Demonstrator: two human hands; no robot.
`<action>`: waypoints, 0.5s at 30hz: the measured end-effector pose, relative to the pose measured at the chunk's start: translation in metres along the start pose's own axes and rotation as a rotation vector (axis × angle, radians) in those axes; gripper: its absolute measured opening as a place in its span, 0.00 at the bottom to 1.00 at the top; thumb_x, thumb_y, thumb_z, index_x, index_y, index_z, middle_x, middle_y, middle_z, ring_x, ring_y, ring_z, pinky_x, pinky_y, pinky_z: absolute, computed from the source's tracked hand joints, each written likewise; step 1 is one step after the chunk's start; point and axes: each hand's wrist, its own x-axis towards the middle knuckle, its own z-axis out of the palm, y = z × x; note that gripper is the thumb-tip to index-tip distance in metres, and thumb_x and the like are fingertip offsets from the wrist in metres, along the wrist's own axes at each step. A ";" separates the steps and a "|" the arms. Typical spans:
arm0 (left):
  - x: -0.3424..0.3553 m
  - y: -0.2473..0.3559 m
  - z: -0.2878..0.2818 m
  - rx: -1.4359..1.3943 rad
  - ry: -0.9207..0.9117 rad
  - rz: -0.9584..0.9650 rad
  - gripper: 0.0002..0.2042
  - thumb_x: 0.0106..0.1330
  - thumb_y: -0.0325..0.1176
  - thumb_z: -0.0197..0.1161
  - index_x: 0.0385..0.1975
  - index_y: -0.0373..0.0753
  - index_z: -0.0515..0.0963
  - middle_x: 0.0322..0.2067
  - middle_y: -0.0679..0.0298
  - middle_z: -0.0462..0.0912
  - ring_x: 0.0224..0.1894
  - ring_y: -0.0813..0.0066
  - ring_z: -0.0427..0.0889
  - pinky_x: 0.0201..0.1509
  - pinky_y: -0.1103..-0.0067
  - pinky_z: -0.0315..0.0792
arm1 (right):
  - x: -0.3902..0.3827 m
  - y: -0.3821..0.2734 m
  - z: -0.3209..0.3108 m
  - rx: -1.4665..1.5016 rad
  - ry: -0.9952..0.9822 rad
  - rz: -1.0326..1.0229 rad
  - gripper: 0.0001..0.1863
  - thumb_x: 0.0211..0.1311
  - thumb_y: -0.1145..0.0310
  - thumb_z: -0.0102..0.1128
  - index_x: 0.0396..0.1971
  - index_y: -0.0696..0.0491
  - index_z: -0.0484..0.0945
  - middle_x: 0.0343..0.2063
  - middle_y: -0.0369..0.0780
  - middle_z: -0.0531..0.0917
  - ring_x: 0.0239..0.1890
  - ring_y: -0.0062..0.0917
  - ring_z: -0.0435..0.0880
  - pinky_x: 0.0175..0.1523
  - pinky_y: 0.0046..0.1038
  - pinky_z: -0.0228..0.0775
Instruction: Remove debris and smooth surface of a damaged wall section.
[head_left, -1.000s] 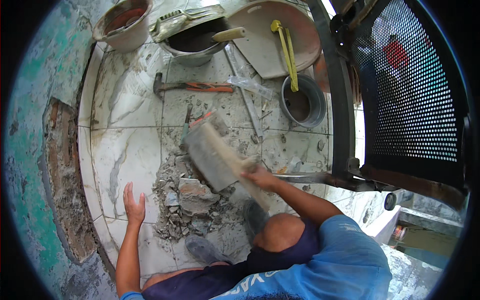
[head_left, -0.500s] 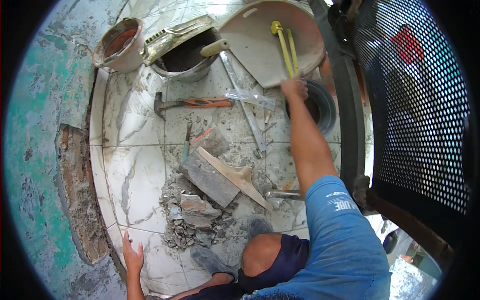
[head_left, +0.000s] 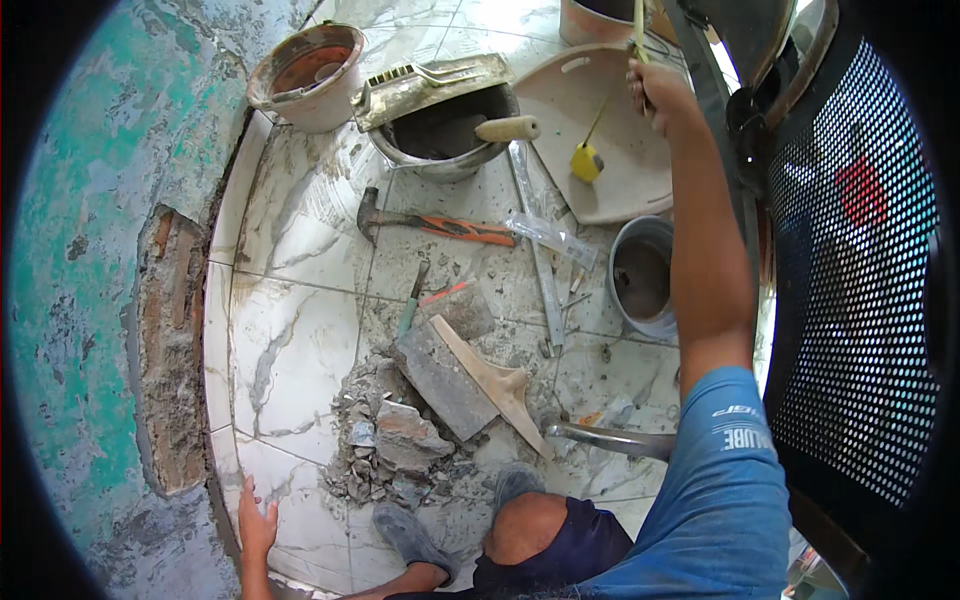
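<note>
At the upper right, my right hand [head_left: 657, 92] is closed around the yellow blade of a tape measure [head_left: 587, 162]. Its yellow and black case is at the other end of a length of blade, over the pale board. Another stretch of the blade sticks up past my fingers. My left hand [head_left: 257, 518], holding nothing, has its fingers apart over the tiles at the lower left, close to the wall's foot. Between my hands lie an orange-handled hammer [head_left: 435, 226], a metal straightedge [head_left: 537, 245], a grey trowel-like plate [head_left: 447, 383] and a curved wooden piece [head_left: 490, 377].
Broken mortar rubble [head_left: 405, 440] is heaped before my feet. Two buckets, one reddish [head_left: 312, 80] and one dark [head_left: 447, 165], stand at the back, a notched trowel [head_left: 435, 88] across the dark one. A grey bucket [head_left: 643, 280] stands beside a black mesh chair [head_left: 850, 270].
My right hand has moved up and away with the tape measure, whose case now hangs below it. The view has shifted; my left hand stays low by the wall.
</note>
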 end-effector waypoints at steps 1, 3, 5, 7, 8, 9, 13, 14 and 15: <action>-0.001 -0.001 0.000 -0.014 0.007 -0.001 0.35 0.55 0.26 0.63 0.64 0.36 0.57 0.51 0.47 0.72 0.43 0.57 0.76 0.51 0.68 0.69 | 0.021 -0.014 0.006 0.143 0.033 0.090 0.11 0.63 0.66 0.53 0.24 0.55 0.74 0.15 0.34 0.73 0.14 0.18 0.69 0.18 0.24 0.58; -0.002 -0.003 -0.001 -0.025 -0.018 -0.043 0.35 0.55 0.26 0.63 0.64 0.36 0.57 0.51 0.47 0.72 0.44 0.57 0.76 0.51 0.68 0.69 | 0.057 -0.039 0.020 0.023 -0.005 0.023 0.11 0.64 0.65 0.53 0.23 0.54 0.73 0.15 0.32 0.71 0.14 0.16 0.68 0.19 0.21 0.58; -0.002 -0.006 -0.003 -0.064 -0.007 -0.053 0.36 0.54 0.26 0.63 0.64 0.36 0.56 0.52 0.47 0.71 0.45 0.56 0.76 0.52 0.68 0.69 | 0.084 -0.061 0.036 -0.104 0.020 -0.075 0.12 0.65 0.65 0.53 0.23 0.53 0.73 0.15 0.30 0.70 0.15 0.14 0.67 0.19 0.18 0.58; -0.002 -0.009 -0.007 -0.033 -0.054 -0.133 0.36 0.54 0.26 0.64 0.65 0.37 0.56 0.52 0.47 0.71 0.46 0.55 0.75 0.52 0.68 0.69 | 0.106 -0.081 0.054 -0.093 -0.076 -0.223 0.12 0.65 0.63 0.55 0.23 0.54 0.74 0.15 0.31 0.71 0.16 0.16 0.69 0.22 0.20 0.61; -0.002 -0.009 -0.009 -0.028 -0.054 -0.130 0.36 0.55 0.26 0.63 0.65 0.38 0.55 0.52 0.47 0.71 0.46 0.53 0.75 0.53 0.67 0.69 | 0.117 -0.090 0.064 -0.314 0.007 -0.396 0.12 0.64 0.61 0.56 0.29 0.55 0.77 0.22 0.34 0.77 0.20 0.17 0.72 0.25 0.21 0.64; -0.003 -0.010 -0.011 -0.035 -0.045 -0.102 0.36 0.55 0.26 0.63 0.65 0.38 0.55 0.52 0.47 0.71 0.46 0.53 0.75 0.53 0.67 0.69 | 0.127 -0.095 0.074 -0.297 -0.032 -0.407 0.12 0.64 0.61 0.56 0.29 0.55 0.77 0.22 0.34 0.77 0.20 0.17 0.72 0.25 0.21 0.64; -0.006 -0.010 -0.013 -0.017 -0.017 -0.076 0.36 0.54 0.25 0.63 0.65 0.38 0.56 0.52 0.47 0.71 0.46 0.54 0.74 0.53 0.68 0.68 | 0.150 -0.084 0.096 0.254 -0.086 -0.611 0.09 0.62 0.78 0.53 0.42 0.55 0.75 0.19 0.31 0.72 0.15 0.16 0.68 0.16 0.20 0.56; -0.007 -0.010 -0.012 -0.017 0.030 -0.015 0.35 0.53 0.24 0.63 0.64 0.38 0.58 0.53 0.48 0.71 0.45 0.56 0.74 0.54 0.69 0.68 | 0.151 -0.071 0.095 0.162 -0.055 -0.678 0.09 0.62 0.74 0.56 0.42 0.54 0.74 0.23 0.30 0.73 0.20 0.14 0.70 0.20 0.18 0.59; -0.009 -0.012 -0.010 -0.008 0.007 -0.038 0.35 0.53 0.24 0.63 0.64 0.38 0.58 0.53 0.48 0.71 0.45 0.56 0.74 0.54 0.69 0.68 | 0.149 -0.056 0.092 0.068 -0.023 -0.744 0.10 0.62 0.70 0.59 0.42 0.53 0.73 0.26 0.30 0.73 0.25 0.12 0.73 0.23 0.16 0.63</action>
